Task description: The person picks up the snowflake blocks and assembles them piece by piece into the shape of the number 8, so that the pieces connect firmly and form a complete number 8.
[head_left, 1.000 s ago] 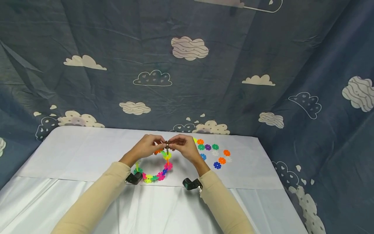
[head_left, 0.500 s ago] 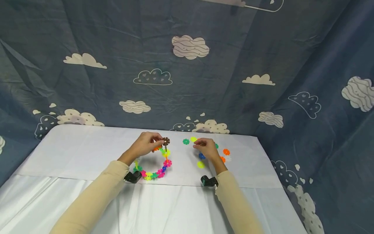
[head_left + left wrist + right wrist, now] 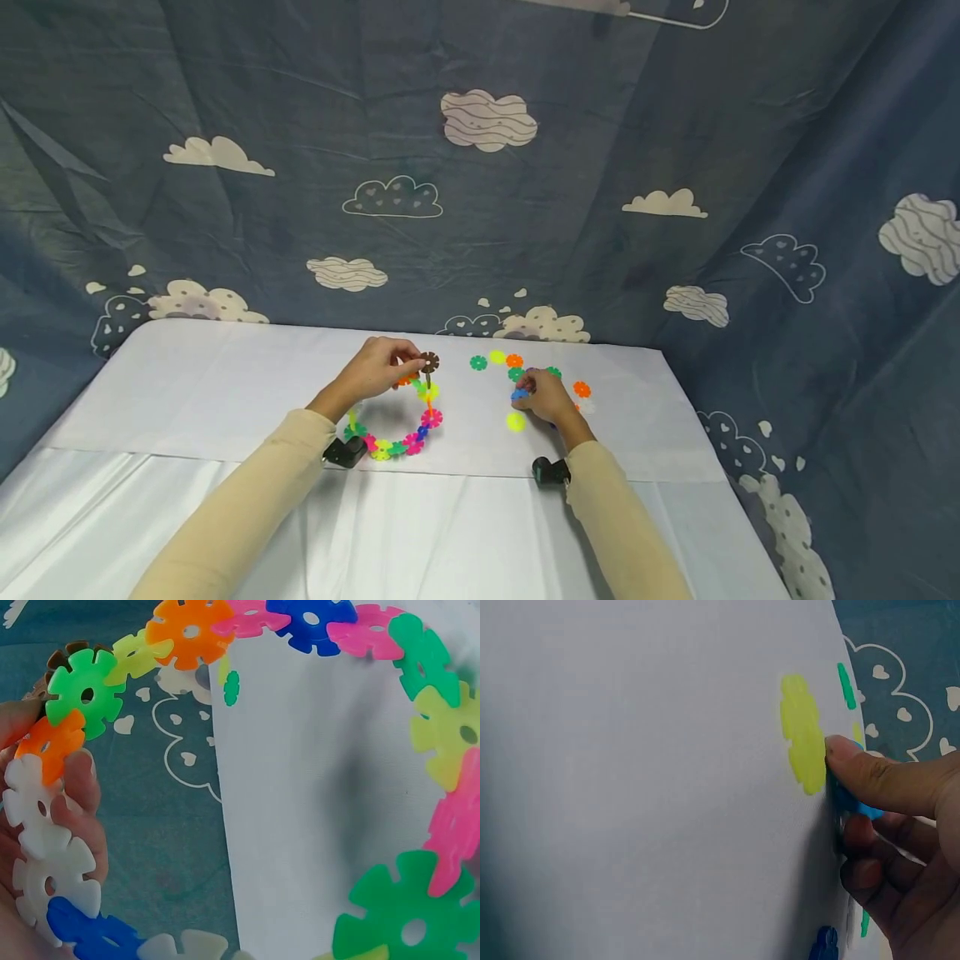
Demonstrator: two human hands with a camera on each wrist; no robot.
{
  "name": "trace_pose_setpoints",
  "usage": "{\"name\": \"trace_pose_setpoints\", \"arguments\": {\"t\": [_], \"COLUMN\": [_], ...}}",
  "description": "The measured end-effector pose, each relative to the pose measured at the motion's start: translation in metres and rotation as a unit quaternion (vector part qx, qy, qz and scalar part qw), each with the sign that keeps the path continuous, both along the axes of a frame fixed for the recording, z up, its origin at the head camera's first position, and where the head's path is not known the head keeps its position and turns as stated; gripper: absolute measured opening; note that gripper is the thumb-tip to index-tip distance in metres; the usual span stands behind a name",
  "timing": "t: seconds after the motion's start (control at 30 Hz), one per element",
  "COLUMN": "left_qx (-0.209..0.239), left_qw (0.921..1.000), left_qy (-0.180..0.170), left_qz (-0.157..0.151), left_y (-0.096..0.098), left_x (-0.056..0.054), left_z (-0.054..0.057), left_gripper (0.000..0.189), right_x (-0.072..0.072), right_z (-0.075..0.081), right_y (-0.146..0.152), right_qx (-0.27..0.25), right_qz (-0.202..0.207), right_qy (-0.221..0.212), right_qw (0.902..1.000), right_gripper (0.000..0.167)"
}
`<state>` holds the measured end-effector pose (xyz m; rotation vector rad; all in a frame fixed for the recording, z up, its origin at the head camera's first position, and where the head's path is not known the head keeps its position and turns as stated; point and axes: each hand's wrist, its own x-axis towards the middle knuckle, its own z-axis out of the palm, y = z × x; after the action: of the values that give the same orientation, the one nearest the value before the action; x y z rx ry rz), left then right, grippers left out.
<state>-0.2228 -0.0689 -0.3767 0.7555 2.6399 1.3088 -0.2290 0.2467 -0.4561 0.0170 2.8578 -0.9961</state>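
Note:
My left hand [image 3: 378,368] holds up a loop of joined, flower-shaped notched plastic discs [image 3: 431,418] in pink, green, yellow, blue, white and orange. A brown disc [image 3: 429,362] stands upright at its fingertips. In the left wrist view, fingers and thumb curl round the loop near a bright green disc [image 3: 85,686] and an orange one [image 3: 54,742]; the brown disc is mostly hidden behind the green. Low over the table at the right, my right hand [image 3: 549,397] pinches a blue flower disc [image 3: 868,811] between thumb and fingers, partly covering it.
Loose flower discs lie round the right hand: yellow [image 3: 516,422], green [image 3: 478,362], orange [image 3: 581,389] and several others, some partly under the hand. The white-covered table [image 3: 247,383] ends at a dark cloud-print curtain [image 3: 525,250].
The right hand has left the brown disc beside the left hand, moved right to the loose discs and come down on the blue one. The left hand keeps the loop nearly in place.

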Motion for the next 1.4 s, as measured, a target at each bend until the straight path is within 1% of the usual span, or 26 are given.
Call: {"name": "trace_pose_setpoints", "arguments": {"t": [0.07, 0.13, 0.2, 0.27, 0.33, 0.37, 0.5, 0.63, 0.7, 0.77, 0.87, 0.93, 1.1, 1.17, 1.33, 1.4], "left_qx": [0.000, 0.000, -0.001, 0.000, 0.002, 0.004, 0.012, 0.016, 0.018, 0.021, 0.027, 0.029, 0.028, 0.026, 0.026, 0.029], "left_qw": [1.0000, 1.0000, 1.0000, 1.0000, 0.9999, 0.9999, 0.9995, 0.9989, 0.9985, 0.9981, 0.9976, 0.9973, 0.9963, 0.9958, 0.9949, 0.9944], "left_qy": [0.000, 0.000, 0.000, -0.001, -0.003, -0.003, -0.001, 0.014, 0.021, 0.025, 0.027, 0.030, 0.044, 0.051, 0.063, 0.068], "left_qz": [0.001, 0.001, 0.002, 0.005, 0.009, 0.013, 0.029, 0.042, 0.048, 0.052, 0.058, 0.061, 0.069, 0.072, 0.075, 0.075], "left_y": [0.000, 0.000, 0.000, 0.000, 0.000, 0.000, 0.001, 0.003, 0.004, 0.005, 0.006, 0.006, 0.007, 0.008, 0.009, 0.009], "left_x": [0.000, 0.000, 0.001, 0.000, 0.001, 0.001, 0.001, 0.000, 0.000, 0.000, 0.000, 0.000, -0.001, -0.001, -0.001, -0.001], "left_z": [0.000, 0.000, 0.000, 0.000, 0.000, -0.001, -0.001, -0.002, -0.002, -0.002, -0.002, -0.003, -0.005, -0.006, -0.005, -0.005], "left_gripper": [0.016, 0.016, 0.015, 0.015, 0.015, 0.015, 0.015, 0.016, 0.017, 0.017, 0.017, 0.017, 0.017, 0.017, 0.018, 0.018], "right_x": [0.000, -0.001, -0.001, -0.003, -0.004, -0.005, -0.007, -0.007, -0.007, -0.007, -0.006, -0.006, -0.005, -0.005, -0.004, -0.004], "right_z": [0.000, 0.000, 0.003, 0.011, 0.022, 0.029, 0.061, 0.087, 0.094, 0.099, 0.102, 0.101, 0.100, 0.100, 0.101, 0.101], "right_y": [-0.001, -0.004, -0.009, -0.018, -0.029, -0.036, -0.066, -0.094, -0.103, -0.110, -0.117, -0.119, -0.123, -0.125, -0.129, -0.129], "right_qx": [-0.034, -0.089, -0.161, -0.227, -0.278, -0.294, -0.334, -0.350, -0.355, -0.358, -0.360, -0.355, -0.325, -0.318, -0.322, -0.317], "right_qz": [0.005, 0.009, 0.009, 0.011, 0.019, 0.024, 0.051, 0.074, 0.075, 0.069, 0.053, 0.046, 0.035, 0.033, 0.032, 0.035], "right_qy": [0.008, 0.013, 0.011, 0.008, 0.009, 0.010, 0.021, 0.034, 0.042, 0.049, 0.064, 0.074, 0.101, 0.109, 0.119, 0.126], "right_qw": [0.9994, 0.9959, 0.9869, 0.9737, 0.9605, 0.9554, 0.9408, 0.9331, 0.9309, 0.9298, 0.9292, 0.9308, 0.9397, 0.9412, 0.9387, 0.9395], "right_gripper": [0.022, 0.020, 0.019, 0.020, 0.023, 0.024, 0.026, 0.021, 0.017, 0.015, 0.013, 0.012, 0.011, 0.011, 0.010, 0.010]}}
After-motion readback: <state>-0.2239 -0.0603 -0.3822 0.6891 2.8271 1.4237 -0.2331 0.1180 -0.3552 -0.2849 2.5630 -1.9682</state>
